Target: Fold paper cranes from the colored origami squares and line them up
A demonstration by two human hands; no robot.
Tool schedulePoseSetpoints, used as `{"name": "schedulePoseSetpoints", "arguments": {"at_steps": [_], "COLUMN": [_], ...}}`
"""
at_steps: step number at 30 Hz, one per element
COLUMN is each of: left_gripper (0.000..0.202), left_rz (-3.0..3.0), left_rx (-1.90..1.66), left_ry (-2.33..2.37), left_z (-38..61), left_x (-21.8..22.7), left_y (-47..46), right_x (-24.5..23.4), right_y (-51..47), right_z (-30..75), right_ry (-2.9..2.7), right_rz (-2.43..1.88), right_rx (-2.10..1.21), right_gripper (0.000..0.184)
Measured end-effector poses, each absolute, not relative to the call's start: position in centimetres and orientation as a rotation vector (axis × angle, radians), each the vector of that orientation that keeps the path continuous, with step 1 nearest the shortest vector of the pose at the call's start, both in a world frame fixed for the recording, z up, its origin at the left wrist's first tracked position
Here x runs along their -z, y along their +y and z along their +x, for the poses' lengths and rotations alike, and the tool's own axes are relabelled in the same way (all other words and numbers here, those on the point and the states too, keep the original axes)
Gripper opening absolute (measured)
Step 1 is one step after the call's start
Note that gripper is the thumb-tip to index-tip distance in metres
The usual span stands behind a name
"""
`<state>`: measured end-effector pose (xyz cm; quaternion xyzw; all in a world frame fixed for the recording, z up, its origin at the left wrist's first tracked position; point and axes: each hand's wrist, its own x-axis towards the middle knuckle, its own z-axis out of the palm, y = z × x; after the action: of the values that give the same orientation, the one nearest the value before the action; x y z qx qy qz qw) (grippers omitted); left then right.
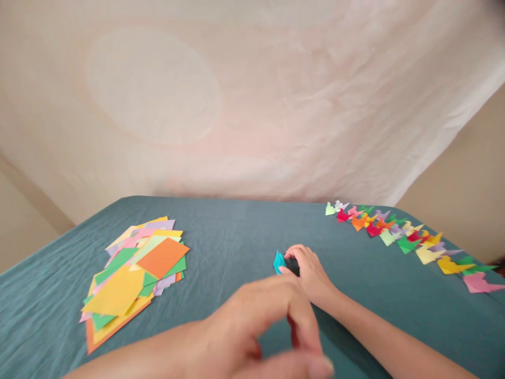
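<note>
So on my feed the table (pixel 224 237) runs right across, with a hanging sheet (pixel 276 105) behind its far edge. Paper sheets (pixel 161 258) sit in a loose, overlapping heap on the left side of the tabletop. Over on the right, folded paper birds (pixel 428 256) line up in slanting rows, from near the far edge down along the right side. Between those two groups I've got one folded paper piece (pixel 279 261), right at the fingertips of the right hand (pixel 311 268). The left hand (pixel 240 316) is nearest me, in front of both.
</note>
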<state>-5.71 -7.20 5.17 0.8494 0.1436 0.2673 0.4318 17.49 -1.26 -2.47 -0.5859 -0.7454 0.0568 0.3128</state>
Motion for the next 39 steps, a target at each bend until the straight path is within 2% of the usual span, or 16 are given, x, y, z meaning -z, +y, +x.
{"name": "schedulePoseSetpoints", "arguments": {"at_steps": [3,6,11,17,22,31,37,39], "left_gripper": [0.015,0.004,0.021,0.039,0.047,0.042,0.036,0.035], "left_rz": [2.158,2.239,2.404,2.302,2.023,1.849,1.757,1.737], "left_rx": [-0.723,-0.761,-0.829,-0.897,-0.905,-0.840,-0.863,-0.869], "left_ry": [0.639,0.843,0.948,0.974,0.905,0.812,0.805,0.793], "left_z": [-2.5,-1.2,-1.2,-0.9,-0.9,-1.0,-0.8,-0.8], "left_x": [-7.9,-5.1,0.3,0.7,0.9,0.4,0.3,0.4], "left_y": [-2.2,0.5,1.3,1.1,1.6,1.9,2.1,2.1], "right_x": [2.3,2.0,1.7,1.1,1.0,1.2,1.8,1.5], "right_y": [-1.4,-1.5,-1.6,-2.1,-2.6,-2.6,-2.4,-2.4], "right_z": [17.4,17.3,17.2,16.8,16.4,16.4,16.3,16.4], "right_ry": [-1.977,-1.994,-1.983,-1.906,-1.929,-1.882,-1.566,-1.579], "right_rz": [-1.512,-1.456,-1.389,-1.248,-1.166,-1.143,-1.159,-1.196], "right_rx": [-0.166,-0.220,-0.310,-0.456,-0.406,-0.349,-0.539,-0.651], "right_gripper": [0.016,0.013,0.006,0.009,0.013,0.013,0.027,0.023]}}
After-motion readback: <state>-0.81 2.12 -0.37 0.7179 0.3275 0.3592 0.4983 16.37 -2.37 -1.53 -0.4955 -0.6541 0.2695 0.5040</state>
